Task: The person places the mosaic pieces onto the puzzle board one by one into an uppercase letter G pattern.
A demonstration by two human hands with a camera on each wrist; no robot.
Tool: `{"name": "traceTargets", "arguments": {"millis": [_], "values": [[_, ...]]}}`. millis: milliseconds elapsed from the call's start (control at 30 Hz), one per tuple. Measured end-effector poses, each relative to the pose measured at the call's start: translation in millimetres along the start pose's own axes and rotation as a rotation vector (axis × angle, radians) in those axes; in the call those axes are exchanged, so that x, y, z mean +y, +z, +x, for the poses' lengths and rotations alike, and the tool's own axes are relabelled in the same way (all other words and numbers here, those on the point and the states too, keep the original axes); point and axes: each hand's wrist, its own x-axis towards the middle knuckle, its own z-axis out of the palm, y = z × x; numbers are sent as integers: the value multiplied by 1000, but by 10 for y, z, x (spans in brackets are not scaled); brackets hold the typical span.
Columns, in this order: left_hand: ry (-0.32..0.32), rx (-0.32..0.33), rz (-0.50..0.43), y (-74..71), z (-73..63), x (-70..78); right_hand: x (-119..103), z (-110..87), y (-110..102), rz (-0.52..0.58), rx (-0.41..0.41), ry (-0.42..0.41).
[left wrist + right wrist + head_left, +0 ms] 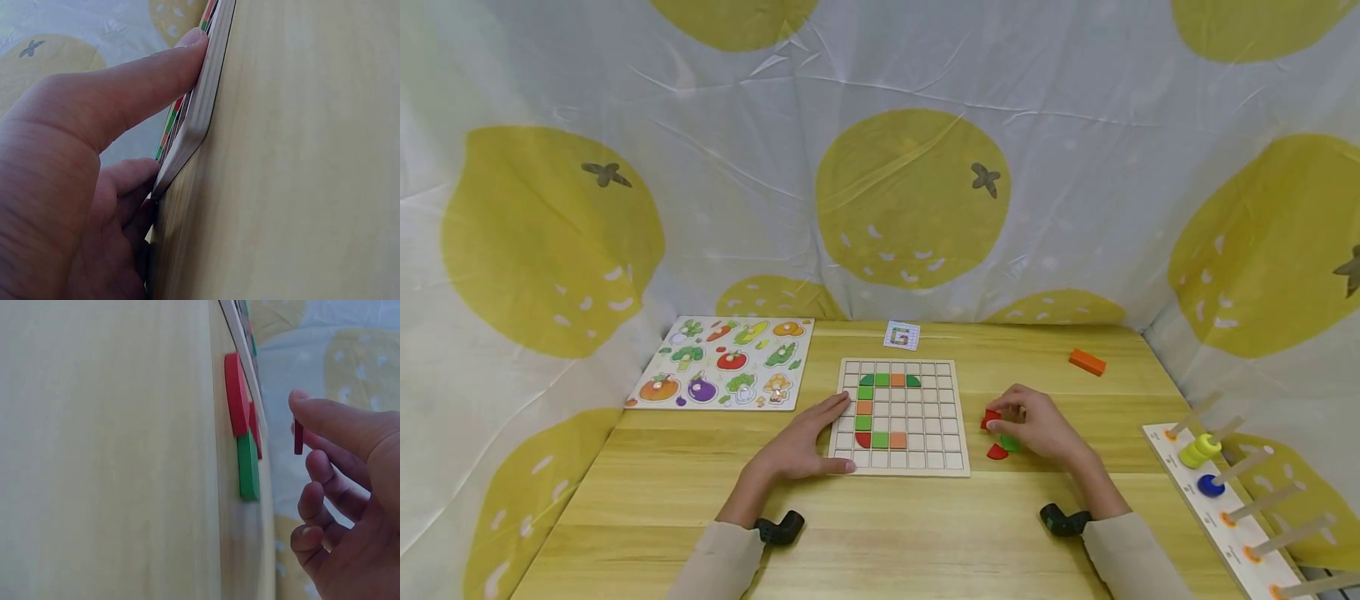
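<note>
A square wooden grid board (925, 461) lies mid-table, with green, orange and red pieces set in its cells in a G-like outline. My left hand (797, 442) rests at its left side, thumb on the front edge and straight fingers along the left edge. To the right of the board, my right hand (1033, 423) pinches a small red tile (299, 439) between thumb and forefinger, raised above the table. Below that hand lie a red quarter-round piece (997, 452), a green piece (1011, 444) and another red piece (254, 428), partly hidden.
Behind the board lies a pattern card (901, 336). A vegetable peg puzzle (760, 343) is at the back left, an orange block (1087, 362) at the back right. A peg stacker (1217, 512) with upright rods stands along the right edge. Patterned cloth (910, 200) encloses the table.
</note>
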Motion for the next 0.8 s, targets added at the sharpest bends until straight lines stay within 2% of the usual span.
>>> {"name": "traceTargets", "arguments": {"millis": [200,400,800], "values": [[2,1,2,-1,3,0,-126,59,88,12,-7,-46],[9,-3,-3,-6,3,-5,-253,117,196,41,-27,-64],[15,3,-7,-2,3,-12,-424,229,438,32,-82,-103]]}}
